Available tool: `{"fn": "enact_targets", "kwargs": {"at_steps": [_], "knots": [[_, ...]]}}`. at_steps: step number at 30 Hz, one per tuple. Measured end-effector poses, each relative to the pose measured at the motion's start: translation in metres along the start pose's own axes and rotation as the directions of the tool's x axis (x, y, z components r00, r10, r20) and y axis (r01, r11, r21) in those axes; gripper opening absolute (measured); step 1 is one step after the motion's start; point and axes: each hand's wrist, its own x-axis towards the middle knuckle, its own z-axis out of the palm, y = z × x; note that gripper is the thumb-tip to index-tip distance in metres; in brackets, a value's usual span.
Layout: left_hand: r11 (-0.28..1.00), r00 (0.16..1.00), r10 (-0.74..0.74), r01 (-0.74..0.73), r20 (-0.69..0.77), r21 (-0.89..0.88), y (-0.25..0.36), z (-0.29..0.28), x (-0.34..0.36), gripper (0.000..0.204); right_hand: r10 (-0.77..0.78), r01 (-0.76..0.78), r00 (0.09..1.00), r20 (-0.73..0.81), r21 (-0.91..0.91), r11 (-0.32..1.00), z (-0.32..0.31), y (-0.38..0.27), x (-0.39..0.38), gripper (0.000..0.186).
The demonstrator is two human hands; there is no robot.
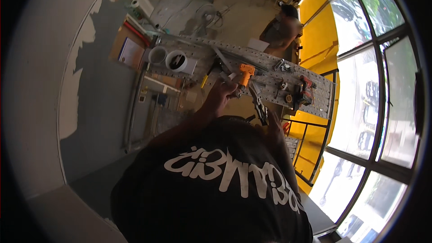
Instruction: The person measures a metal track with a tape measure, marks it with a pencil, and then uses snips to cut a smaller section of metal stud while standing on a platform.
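My left hand (221, 95) is raised by the near edge of a perforated metal workbench (321, 99), its fingers closed. A small pale flat piece (232, 76) shows at the fingertips; what the fingers grip is not clear. Just beyond them an orange cordless drill (245, 74) is on the bench. My right hand (273, 122) is partly in shadow, closed on a long metal pliers-like tool (260, 107). The tool's narrow end points up and left, toward the orange drill.
Two white buckets (176, 61) stand at the bench's left end. A red and black power tool (306, 90) and a metal clamp (283, 65) lie to the right. Across the bench is another person (281, 31). A fan (206, 14) stands behind; yellow sheeting (317, 27) and windows line the right.
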Motion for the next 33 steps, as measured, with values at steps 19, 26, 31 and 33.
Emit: {"fn": "enact_targets", "kwargs": {"at_steps": [19, 26, 31, 33], "knots": [[0.996, 0.999, 0.036, -0.039, 0.030, 0.085, 0.014, -0.008, -0.006, 0.031, 0.172, -0.177, 0.981, 0.090, 0.056, 0.983, 0.012, -0.031, -0.007, 0.071], [0.986, 0.992, 0.099, -0.086, 0.084, -0.141, 0.023, -0.014, -0.013, 0.029, 0.112, -0.117, 0.983, 0.147, 0.023, 0.993, 0.010, -0.026, 0.002, 0.071], [0.966, 0.984, 0.114, -0.078, 0.136, -0.245, 0.036, -0.005, -0.025, 0.036, 0.097, -0.103, 0.990, 0.106, 0.056, 0.993, 0.010, -0.025, 0.001, 0.071], [0.961, 0.978, 0.111, -0.060, 0.179, -0.269, 0.039, -0.005, -0.029, 0.038, 0.079, -0.086, 0.992, 0.100, 0.068, 0.994, 0.012, -0.024, 0.001, 0.071]]}}
